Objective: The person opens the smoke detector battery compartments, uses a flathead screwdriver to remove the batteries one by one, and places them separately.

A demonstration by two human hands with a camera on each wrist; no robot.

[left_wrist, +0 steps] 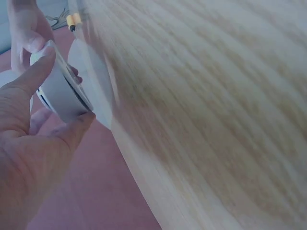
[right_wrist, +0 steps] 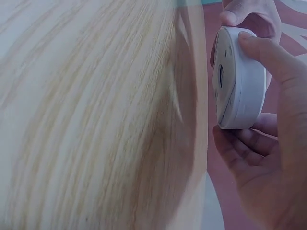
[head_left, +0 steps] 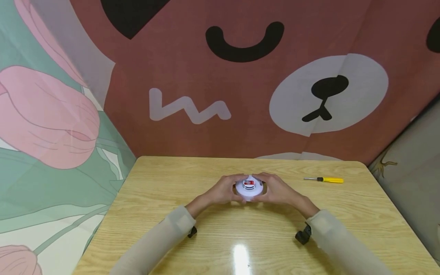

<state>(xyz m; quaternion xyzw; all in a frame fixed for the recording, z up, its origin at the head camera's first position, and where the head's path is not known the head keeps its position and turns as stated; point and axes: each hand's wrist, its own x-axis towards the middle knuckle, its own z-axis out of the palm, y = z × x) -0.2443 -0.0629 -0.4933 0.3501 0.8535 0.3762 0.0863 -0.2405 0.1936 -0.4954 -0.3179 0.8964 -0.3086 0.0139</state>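
A round white disc-shaped device [head_left: 249,187] with a red and white label on its top is held just above the wooden table [head_left: 172,183], near its middle. My left hand [head_left: 223,190] grips its left rim and my right hand [head_left: 275,190] grips its right rim. The left wrist view shows the device [left_wrist: 60,93] edge-on, with my thumb and fingers [left_wrist: 29,76] curled round its side. Seen from the right wrist, the device [right_wrist: 237,79] has a slotted underside that faces the table, and my thumb [right_wrist: 266,52] lies over its rim.
A screwdriver [head_left: 324,179] with a yellow handle lies on the table to the right of my hands. Printed cloth backdrops close off the table's back and left sides. A black strap sits at each wrist.
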